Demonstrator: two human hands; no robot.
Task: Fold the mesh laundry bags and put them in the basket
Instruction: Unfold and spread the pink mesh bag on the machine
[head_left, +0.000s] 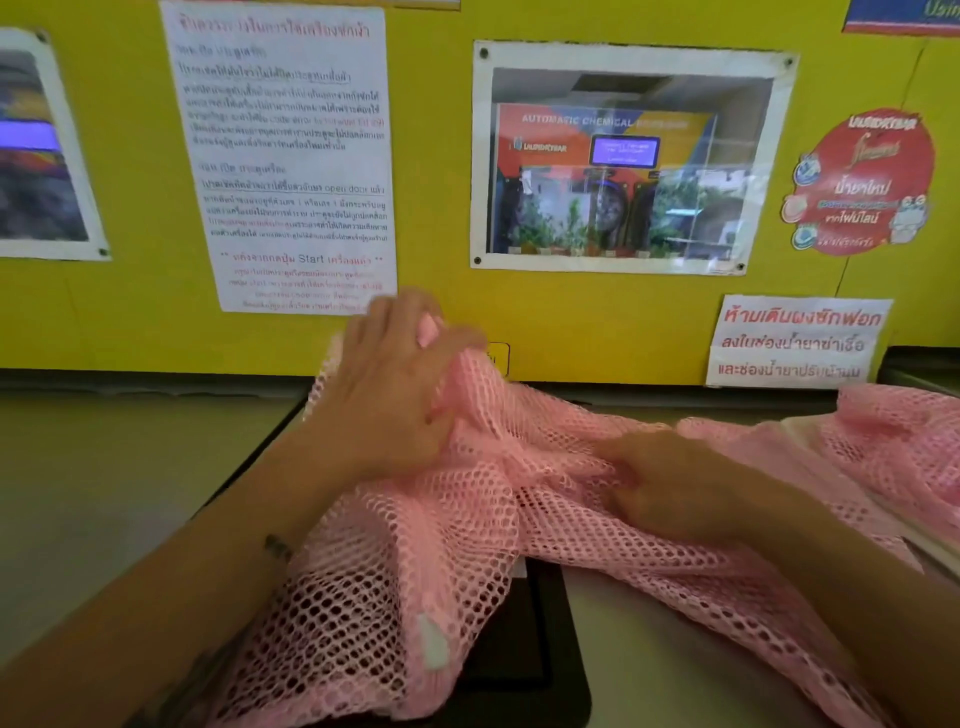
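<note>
A pink mesh laundry bag (447, 545) lies crumpled across the top of a machine in front of me. My left hand (400, 384) grips a bunched upper edge of it, lifted near the yellow wall. My right hand (680, 483) pinches the mesh lower down at the middle right, resting on the fabric. A small white tag (432, 642) hangs on the bag near the bottom. More pink mesh (904, 441) is piled at the right edge. No basket is in view.
A yellow wall (441, 156) with paper notices and a framed photo stands close behind. The grey-white machine top (104, 493) stretches to the left, and a dark panel (524, 649) lies under the bag.
</note>
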